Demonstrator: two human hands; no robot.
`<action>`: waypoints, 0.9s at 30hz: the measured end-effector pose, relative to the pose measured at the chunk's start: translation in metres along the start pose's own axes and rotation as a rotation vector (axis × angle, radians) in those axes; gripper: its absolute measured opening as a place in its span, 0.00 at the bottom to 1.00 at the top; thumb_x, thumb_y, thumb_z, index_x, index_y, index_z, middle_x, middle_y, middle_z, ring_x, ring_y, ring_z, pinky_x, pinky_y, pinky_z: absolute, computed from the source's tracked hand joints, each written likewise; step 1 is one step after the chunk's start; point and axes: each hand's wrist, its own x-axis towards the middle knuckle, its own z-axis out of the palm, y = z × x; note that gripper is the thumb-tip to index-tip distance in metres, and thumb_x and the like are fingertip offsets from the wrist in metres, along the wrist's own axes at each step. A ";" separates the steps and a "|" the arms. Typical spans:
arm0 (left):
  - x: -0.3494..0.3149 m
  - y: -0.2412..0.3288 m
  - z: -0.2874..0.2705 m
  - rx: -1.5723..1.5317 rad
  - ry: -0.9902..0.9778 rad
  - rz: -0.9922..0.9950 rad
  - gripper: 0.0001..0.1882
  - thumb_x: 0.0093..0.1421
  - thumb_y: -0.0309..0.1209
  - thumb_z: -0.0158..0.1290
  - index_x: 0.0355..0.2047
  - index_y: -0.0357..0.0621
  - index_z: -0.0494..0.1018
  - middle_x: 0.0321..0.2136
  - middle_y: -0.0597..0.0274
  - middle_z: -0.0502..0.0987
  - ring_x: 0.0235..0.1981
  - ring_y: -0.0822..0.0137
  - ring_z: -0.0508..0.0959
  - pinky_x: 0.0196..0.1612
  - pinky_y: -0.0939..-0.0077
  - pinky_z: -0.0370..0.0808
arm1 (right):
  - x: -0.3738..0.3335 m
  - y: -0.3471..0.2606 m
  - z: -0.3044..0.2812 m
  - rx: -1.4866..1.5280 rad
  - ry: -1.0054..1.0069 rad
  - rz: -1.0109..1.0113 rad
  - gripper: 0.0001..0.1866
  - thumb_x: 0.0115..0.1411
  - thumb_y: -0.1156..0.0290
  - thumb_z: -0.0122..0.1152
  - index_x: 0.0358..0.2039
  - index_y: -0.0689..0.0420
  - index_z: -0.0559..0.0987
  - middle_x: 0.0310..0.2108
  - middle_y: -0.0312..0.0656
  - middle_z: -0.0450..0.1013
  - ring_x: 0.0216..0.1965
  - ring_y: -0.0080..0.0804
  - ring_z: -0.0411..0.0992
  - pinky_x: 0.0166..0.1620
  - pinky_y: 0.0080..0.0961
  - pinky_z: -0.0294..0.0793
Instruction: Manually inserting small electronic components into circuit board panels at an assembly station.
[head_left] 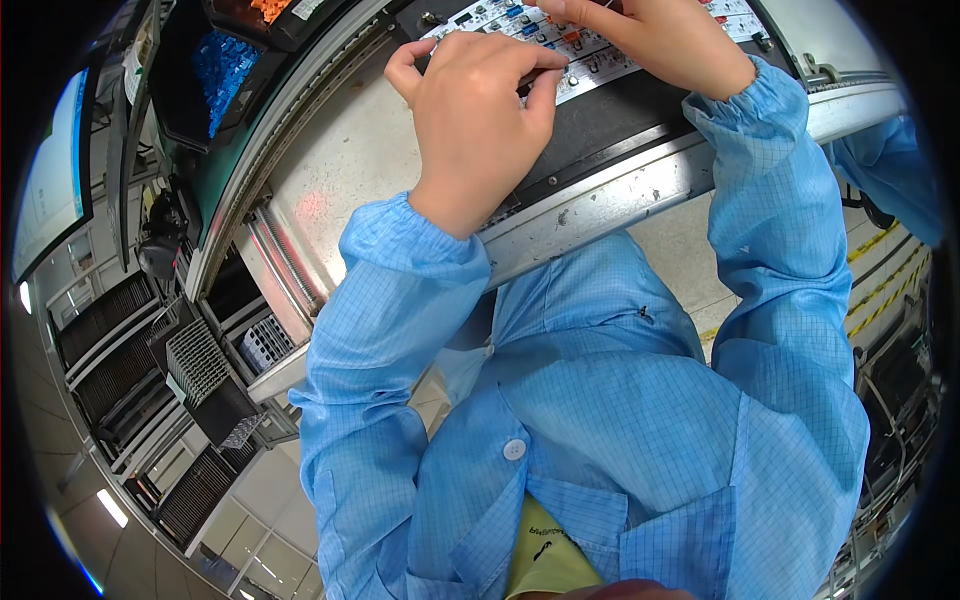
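The white circuit board (pixel 605 68) is laid on a black base (pixel 610 108) at the upper edge of the view, and small blue and orange components (pixel 573 40) are seen on it. Over its left part the left hand (pixel 480 110) is held, with thumb and index finger bent close toward each other; whether something small is pinched there cannot be told. Over its right part the right hand (pixel 675 40) is placed, but its fingertips are cut off, so its grip cannot be judged. For good handling, any small part should probably be kept straight, aligned by sight and pressed gently, while neighbouring components are left undisturbed.
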 end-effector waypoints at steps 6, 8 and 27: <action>0.001 -0.001 0.004 -0.059 0.046 0.006 0.03 0.55 0.30 0.65 0.30 0.56 0.85 0.29 0.74 0.84 0.40 0.68 0.78 0.55 0.55 0.58 | 0.000 -0.011 -0.002 -0.008 -0.039 0.123 0.12 0.67 0.68 0.62 0.45 0.62 0.83 0.29 0.45 0.81 0.28 0.30 0.79 0.35 0.27 0.78; 0.002 0.002 0.005 -0.064 0.056 -0.009 0.03 0.55 0.31 0.65 0.30 0.56 0.85 0.29 0.74 0.84 0.40 0.68 0.78 0.55 0.55 0.58 | 0.000 -0.003 -0.001 -0.077 0.004 0.016 0.12 0.67 0.67 0.63 0.45 0.62 0.83 0.29 0.46 0.81 0.28 0.32 0.79 0.35 0.28 0.78; 0.005 0.004 0.005 -0.015 0.038 0.033 0.02 0.54 0.31 0.65 0.29 0.55 0.85 0.29 0.74 0.83 0.40 0.68 0.78 0.56 0.53 0.58 | -0.001 0.003 0.000 -0.178 0.016 -0.089 0.13 0.65 0.66 0.64 0.43 0.62 0.84 0.31 0.52 0.81 0.30 0.43 0.80 0.37 0.33 0.78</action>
